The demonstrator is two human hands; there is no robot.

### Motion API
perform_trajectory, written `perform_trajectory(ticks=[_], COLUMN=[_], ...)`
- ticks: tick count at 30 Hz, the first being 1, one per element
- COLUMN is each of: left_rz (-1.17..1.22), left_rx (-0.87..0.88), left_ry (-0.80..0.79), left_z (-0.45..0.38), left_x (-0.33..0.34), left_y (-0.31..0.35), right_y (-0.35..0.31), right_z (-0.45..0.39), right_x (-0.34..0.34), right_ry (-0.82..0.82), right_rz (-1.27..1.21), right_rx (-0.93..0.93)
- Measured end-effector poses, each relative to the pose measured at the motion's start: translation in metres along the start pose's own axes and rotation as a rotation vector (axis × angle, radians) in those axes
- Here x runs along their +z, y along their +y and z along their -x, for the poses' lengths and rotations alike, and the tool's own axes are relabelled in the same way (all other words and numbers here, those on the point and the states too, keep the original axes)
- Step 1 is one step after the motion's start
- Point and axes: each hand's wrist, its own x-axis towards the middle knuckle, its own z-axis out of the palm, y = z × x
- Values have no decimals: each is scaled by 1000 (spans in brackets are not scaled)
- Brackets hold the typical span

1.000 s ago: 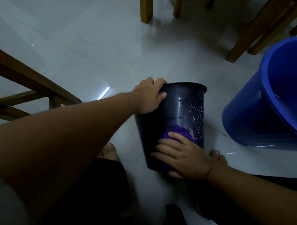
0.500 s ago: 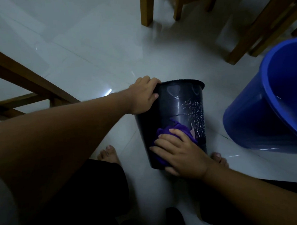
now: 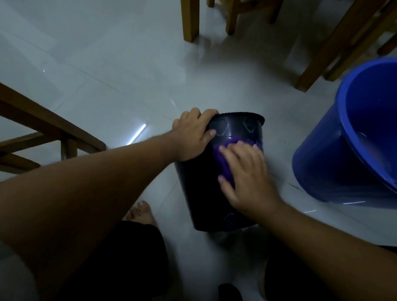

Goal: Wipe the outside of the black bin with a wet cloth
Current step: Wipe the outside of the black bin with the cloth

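The black bin [image 3: 198,195] stands on the pale tiled floor just in front of my knees, with heart shapes moulded under its rim. My left hand [image 3: 192,136] grips the rim on the bin's left side. My right hand [image 3: 246,174] lies flat on the near wall, pressing a purple cloth [image 3: 226,164] against it just below the rim. Most of the cloth is hidden under my fingers.
A large blue bucket [image 3: 327,168] stands close on the right, holding some water. Wooden chair legs [image 3: 189,17] rise behind the bin, and more at the upper right. A wooden frame [image 3: 47,127] runs along the left. My bare foot [image 3: 141,212] rests near the bin.
My right hand has slid the purple cloth up the bin's wall, from the lower half to just under the rim. My left hand has kept its grip on the rim.
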Motion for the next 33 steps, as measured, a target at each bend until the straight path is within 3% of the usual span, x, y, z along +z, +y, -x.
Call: perform_trajectory(ticks=[3,5,10,12,14,16,18,23,29,31,33], left_rz=[1,-15,-30,-28,-6,35,67,83,96,63,41], left_rx=[20,37,43,51,62,53,23,8,-29,-10,15], left_ry=[-48,-69,-81,-87,-77,-57,-40,-70,-47,-15,-28], left_z=[1,1,-3,-4,-5,-4,-5,-10,-10,-10,-11], left_x=[-4,-5,-6,-6,-5,-3,-3,-5,-3,-1,-1], left_y=[-13,-19,-14,-11,-9,-6,-5,-5,-6,-7,-9], right_y=[-3,2,-3,-3,-2,0,3,-2,3,9,10], right_z=[31,26,-25,-11,15,27,15,-31,26,16,-5], right_x=[5,5,-1,0,6,9,10,1,9,8,3], right_ry=[-139,-158,11,5,-67,-127,-89,28,-124,-108,-52], right_rz=[132,187,2,6,110,156,169,-2,144,161,97], right_rx=[-478,-586,-21,-93,-376,-506,-467,-21,-481,-461,-286])
